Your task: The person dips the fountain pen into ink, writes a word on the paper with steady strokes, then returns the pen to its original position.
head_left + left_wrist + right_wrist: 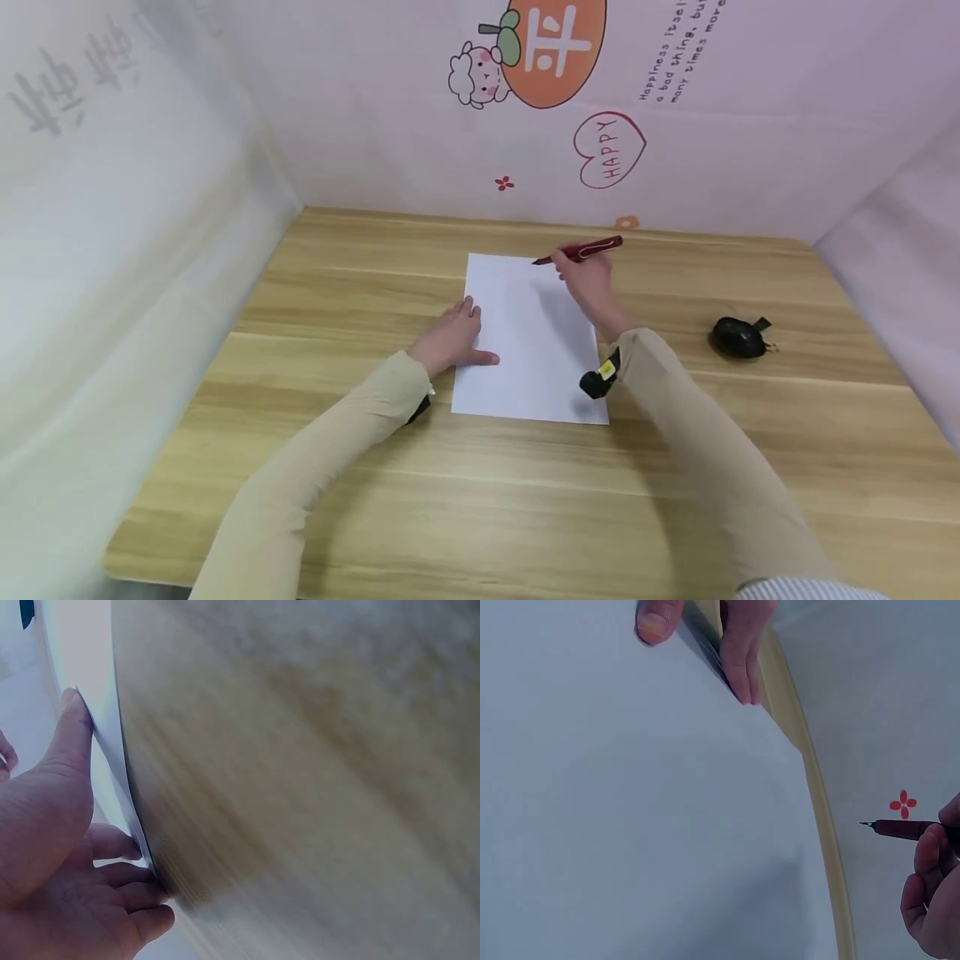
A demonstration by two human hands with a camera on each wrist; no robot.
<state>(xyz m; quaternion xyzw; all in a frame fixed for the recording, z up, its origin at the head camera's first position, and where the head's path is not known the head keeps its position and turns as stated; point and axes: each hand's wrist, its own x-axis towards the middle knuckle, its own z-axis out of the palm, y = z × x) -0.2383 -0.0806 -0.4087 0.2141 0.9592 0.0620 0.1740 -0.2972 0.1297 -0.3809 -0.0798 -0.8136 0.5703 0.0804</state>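
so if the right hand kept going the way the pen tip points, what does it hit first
Probably nothing soon: the right hand holds the pen pointing left over the paper's far edge. Height is unclear.

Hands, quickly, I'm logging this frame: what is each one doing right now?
Left hand: open, fingers flat, pressing the left edge of the white paper.
Right hand: gripping the red pen, tip over the paper's top edge.

A light wooden table (337, 500) carries a white sheet of paper (528, 350) near its middle; a small black object (738, 337) lies well to the right.
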